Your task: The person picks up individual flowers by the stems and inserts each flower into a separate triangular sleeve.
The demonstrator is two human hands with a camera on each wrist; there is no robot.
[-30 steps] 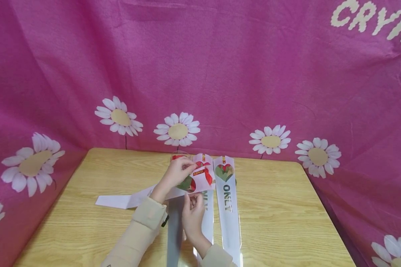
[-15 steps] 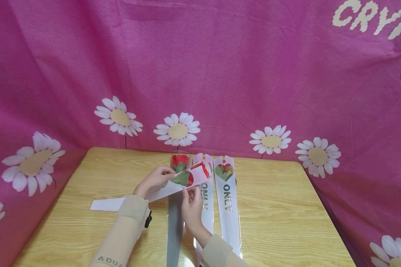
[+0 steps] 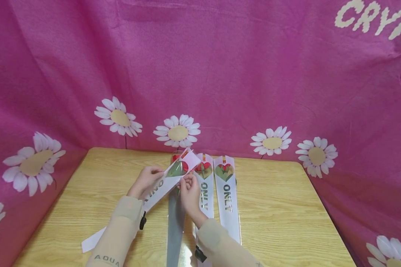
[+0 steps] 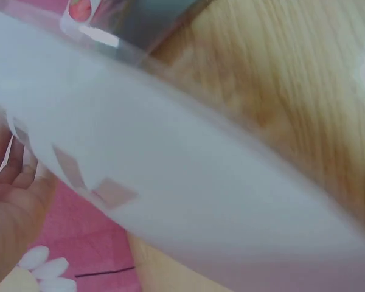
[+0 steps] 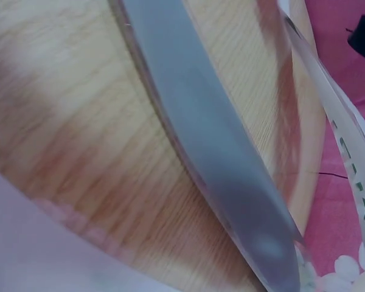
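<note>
A wrapped rose (image 3: 155, 188), red with green leaves in a long white "ONLY" sleeve with a heart window, is held slantwise above the table. My left hand (image 3: 146, 181) grips its left edge, and my right hand (image 3: 189, 191) pinches its right edge below the heart. In the left wrist view the white sleeve (image 4: 164, 158) crosses the picture beside the left hand (image 4: 15, 198). Underneath lies another wrapped rose with a grey sleeve (image 3: 175, 226), its head partly covered. Two more white-sleeved roses lie to the right, one in the middle (image 3: 204, 196) and one outermost (image 3: 227, 200).
The wooden table (image 3: 274, 207) extends on both sides of the roses. A pink curtain (image 3: 220, 74) printed with daisies hangs behind and around it. In the right wrist view, the grey sleeve (image 5: 213, 134) runs diagonally across the wood.
The held rose has turned to a steeper slant, its head swinging up and left and its tail downward. My left hand has slid back down-left along it, and my right hand has risen slightly.
</note>
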